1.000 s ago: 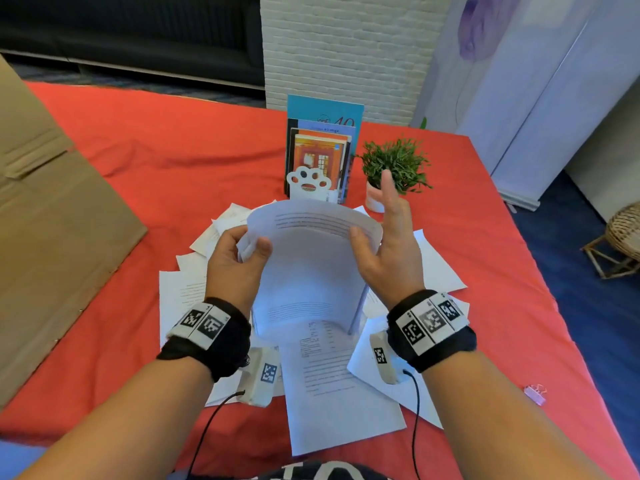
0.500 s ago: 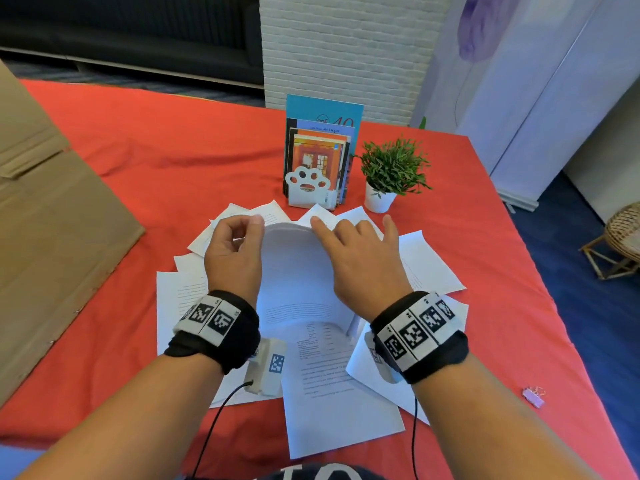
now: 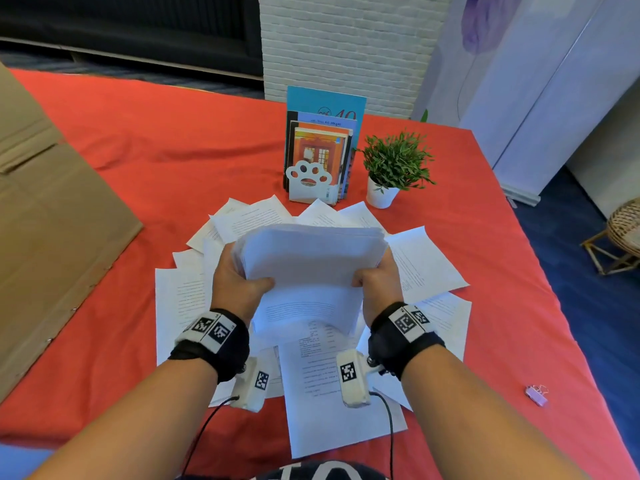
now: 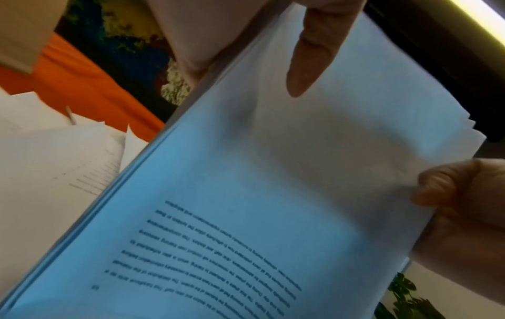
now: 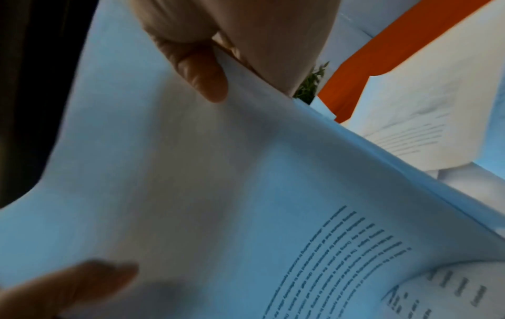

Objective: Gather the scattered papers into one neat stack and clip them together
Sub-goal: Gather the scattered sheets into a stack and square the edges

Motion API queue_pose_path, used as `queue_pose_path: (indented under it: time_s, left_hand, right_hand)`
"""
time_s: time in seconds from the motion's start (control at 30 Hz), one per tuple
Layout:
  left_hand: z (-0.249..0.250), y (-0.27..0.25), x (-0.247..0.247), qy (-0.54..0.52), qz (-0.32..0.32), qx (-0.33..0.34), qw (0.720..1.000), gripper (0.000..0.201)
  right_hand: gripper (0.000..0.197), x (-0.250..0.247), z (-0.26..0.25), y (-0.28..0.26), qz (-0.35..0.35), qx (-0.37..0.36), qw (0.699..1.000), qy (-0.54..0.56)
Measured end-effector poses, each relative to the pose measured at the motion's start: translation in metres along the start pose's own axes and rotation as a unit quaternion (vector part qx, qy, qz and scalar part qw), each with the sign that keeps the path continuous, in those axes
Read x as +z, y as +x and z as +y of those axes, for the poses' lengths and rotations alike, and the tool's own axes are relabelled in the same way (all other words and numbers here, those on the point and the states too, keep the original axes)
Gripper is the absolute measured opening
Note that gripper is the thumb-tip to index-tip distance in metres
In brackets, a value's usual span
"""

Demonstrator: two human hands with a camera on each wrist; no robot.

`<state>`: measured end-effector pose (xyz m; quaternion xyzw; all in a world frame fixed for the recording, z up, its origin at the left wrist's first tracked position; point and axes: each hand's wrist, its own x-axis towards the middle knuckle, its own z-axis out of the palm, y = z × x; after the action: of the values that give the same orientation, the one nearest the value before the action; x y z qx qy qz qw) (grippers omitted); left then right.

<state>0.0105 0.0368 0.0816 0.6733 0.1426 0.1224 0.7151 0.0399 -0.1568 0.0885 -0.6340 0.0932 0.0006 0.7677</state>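
I hold a stack of white printed papers [image 3: 311, 268] upright above the red table, its lower edge resting on the sheets below. My left hand [image 3: 239, 278] grips the stack's left edge, thumb on the near face. My right hand [image 3: 377, 282] grips the right edge the same way. In the left wrist view the stack [image 4: 273, 194] fills the frame with my thumb [image 4: 308, 54] on it; the right wrist view shows the stack [image 5: 191, 172] pinched under my thumb [image 5: 202, 73]. Several loose sheets [image 3: 422, 268] lie fanned around beneath. A small pink binder clip [image 3: 536, 394] lies at the near right.
A paw-shaped bookend with books [image 3: 318, 161] and a small potted plant [image 3: 391, 168] stand behind the papers. A large flat cardboard sheet [image 3: 52, 216] covers the table's left side. The red tablecloth [image 3: 173, 150] ends at the right above blue floor; a wicker stool [image 3: 623, 230] stands there.
Both hands have moved from bending the stack over at its top to gripping its side edges; the stack now stands straighter and squared between them.
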Motion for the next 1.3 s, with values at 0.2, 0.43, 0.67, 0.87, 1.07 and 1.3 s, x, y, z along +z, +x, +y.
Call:
queue_pose_path:
  time_s: [0.2,0.43,0.67,0.87,1.07,1.3]
  left_hand:
    - [-0.007,0.006,0.001,-0.015,-0.016,-0.062,0.998,0.049]
    - [-0.003,0.012,0.002,-0.04,-0.02,-0.031,0.999,0.054]
    - [-0.006,0.014,-0.004,-0.069,-0.024,-0.044,0.996,0.05]
    - [-0.013,0.01,-0.002,-0.066,-0.027,-0.07,0.995,0.044]
    - [-0.012,0.009,0.0,-0.064,-0.042,-0.069,0.995,0.047]
    - [-0.002,0.009,-0.002,-0.086,-0.032,-0.014,0.996,0.036]
  right_hand:
    - [0.051,0.004,0.004,0.005,0.001,0.026,1.0,0.012]
    - [0.093,0.001,-0.008,0.007,0.004,-0.269,0.942,-0.198]
    - [0.056,-0.004,-0.014,0.004,0.0,-0.396,0.839,-0.373]
    - [0.062,0.0,-0.01,0.005,0.01,-0.383,0.842,-0.379]
    - [0.065,-0.006,-0.005,0.006,0.034,-0.399,0.828,-0.392]
    - [0.065,-0.006,-0.009,0.004,0.004,-0.397,0.839,-0.372]
